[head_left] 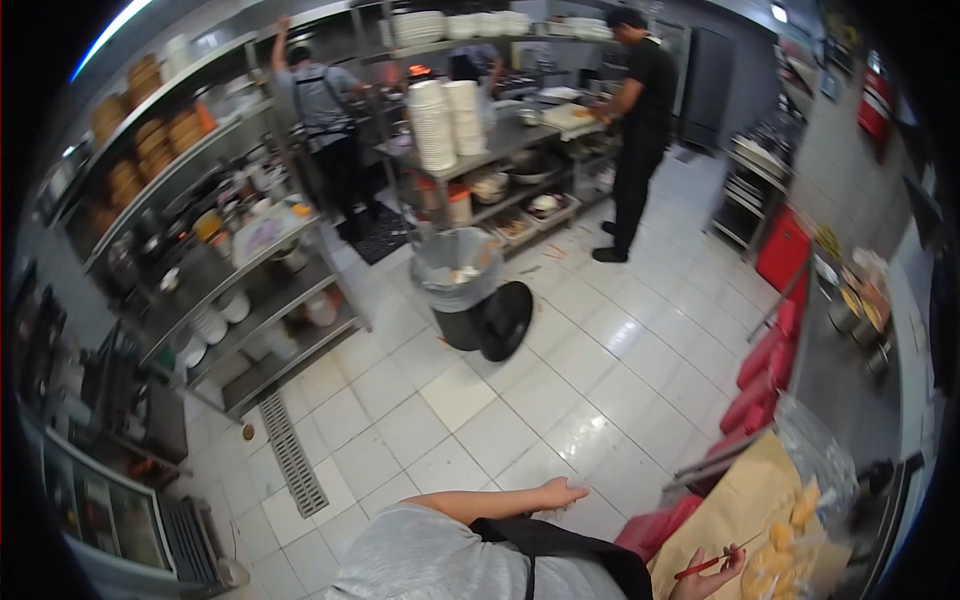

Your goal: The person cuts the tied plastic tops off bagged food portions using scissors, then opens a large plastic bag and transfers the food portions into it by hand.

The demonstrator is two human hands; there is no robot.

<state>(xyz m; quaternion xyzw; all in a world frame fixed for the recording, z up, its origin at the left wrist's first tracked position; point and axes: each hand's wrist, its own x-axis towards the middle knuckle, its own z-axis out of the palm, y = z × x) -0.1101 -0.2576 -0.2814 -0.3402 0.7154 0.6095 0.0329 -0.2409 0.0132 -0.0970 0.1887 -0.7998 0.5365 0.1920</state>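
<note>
“Two bare hands are showing, so what are we doing with the fingers of our right hand [708, 577]?”

“We are pinching a red-handled tool [696, 568] between thumb and fingers, and its thin end is pointing away past our fingertips.”

“And our left hand [563, 494]?”

“We are holding it out well apart from the right, over the tiled floor [590, 420]. Its fingers are lying close to one another, but they are blurring, so we are not managing to tell whether they are pinching anything.”

“What is lying nearest our right fingers?”

“Yellow-orange pieces [783, 562] are sitting in a loose heap just beside them, on the side where the tool is pointing. Tan paper [697, 530] is spreading under the heap, and beyond it, farther from our fingers, a clear plastic bag [818, 455] is crumpling.”

“Farther out?”

“Past our left fingertips, dark red covers [762, 362] are lining the edge of a steel counter [850, 385]. Out ahead of the left fingers, across the tiles, a black bin [458, 325] is wearing a grey liner [455, 268], and a black lid [512, 318] is leaning beside it.”

“Who is working beyond that?”

“Well away from our fingers, a person in black [640, 125] is bending over a steel table [500, 140], near stacks of white containers [432, 125]. A person in grey [325, 100] is standing by the shelves [215, 130], raising one arm.”
</note>
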